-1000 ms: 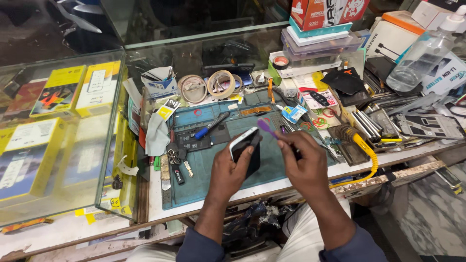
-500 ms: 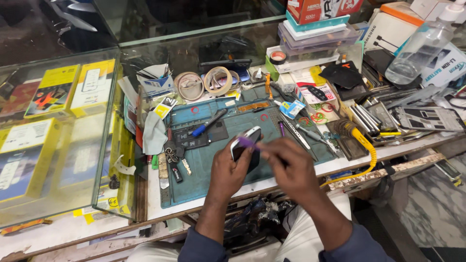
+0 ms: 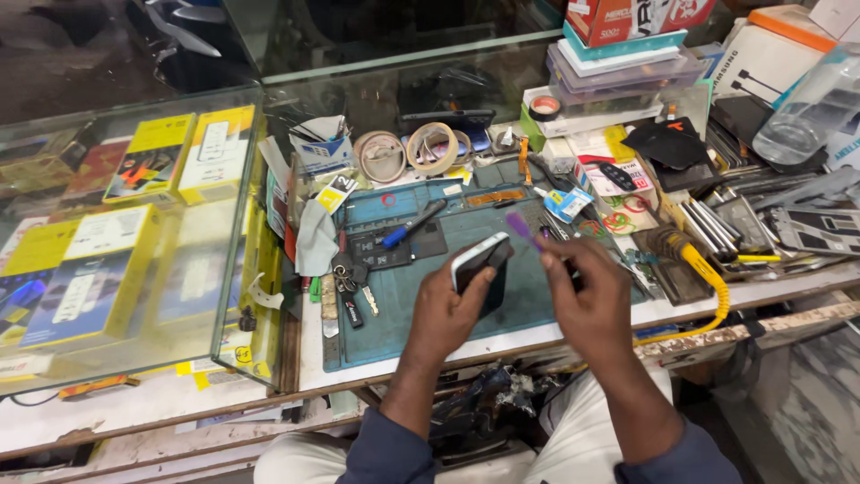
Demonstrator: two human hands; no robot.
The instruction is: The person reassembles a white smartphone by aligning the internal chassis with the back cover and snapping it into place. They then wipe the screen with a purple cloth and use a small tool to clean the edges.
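My left hand [image 3: 451, 301] grips a smartphone [image 3: 479, 263] with a white frame and dark back, held on edge above the teal work mat [image 3: 403, 305]. My right hand [image 3: 587, 296] holds a thin purple pry tool [image 3: 521, 226], its tip raised just to the right of the phone's top corner. Both hands hover over the middle of the mat. A blue-handled screwdriver [image 3: 414, 222] lies on the mat beyond the phone, and a bunch of keys [image 3: 348, 278] lies to the left of my left hand.
Tape rolls [image 3: 408, 151] stand behind the mat. A glass display case [image 3: 134, 233] with yellow boxes fills the left. A soldering iron with a yellow cable [image 3: 690, 260], metal parts, stacked boxes [image 3: 618, 63] and a clear bottle [image 3: 811, 108] crowd the right.
The purple tool touched the phone's top edge half a second ago; now my right hand has drawn back to the right, and the tool's tip stands just off the phone.
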